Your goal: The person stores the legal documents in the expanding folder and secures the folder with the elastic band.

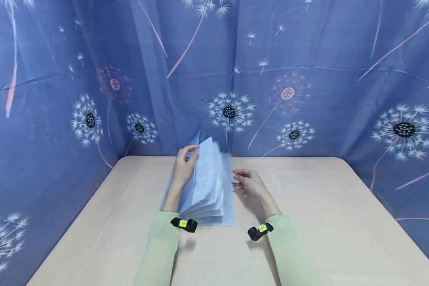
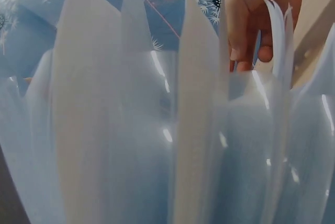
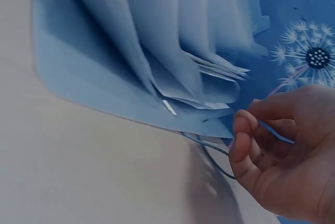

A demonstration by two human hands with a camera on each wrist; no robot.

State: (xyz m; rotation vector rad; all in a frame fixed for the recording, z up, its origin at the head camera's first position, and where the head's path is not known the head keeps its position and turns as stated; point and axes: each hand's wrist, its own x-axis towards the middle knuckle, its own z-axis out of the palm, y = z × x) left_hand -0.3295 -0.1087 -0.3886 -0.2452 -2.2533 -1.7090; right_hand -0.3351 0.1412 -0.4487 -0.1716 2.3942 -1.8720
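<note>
A blue folder [image 1: 228, 202] stands partly fanned on the table, its clear sleeves [image 2: 152, 145] holding printed sheets [image 1: 203, 171]. At its upper left, my left hand [image 1: 184, 167] grips the raised cover and pages between thumb and fingers. Sleeves hide nearly all of that hand in the left wrist view. Just off the folder's right edge, my right hand [image 1: 250, 183] has its fingers bent. A thin blue elastic cord [image 3: 214, 148] loops from the folder's edge into the fingers of the right hand [image 3: 288, 156], which pinch it.
The table [image 1: 329, 222] has a pale cover and runs back to a blue dandelion-print curtain [image 1: 186, 99], which also hangs along both sides. Black wrist cameras [image 1: 260, 231] sit on both light green sleeves [image 1: 289, 250].
</note>
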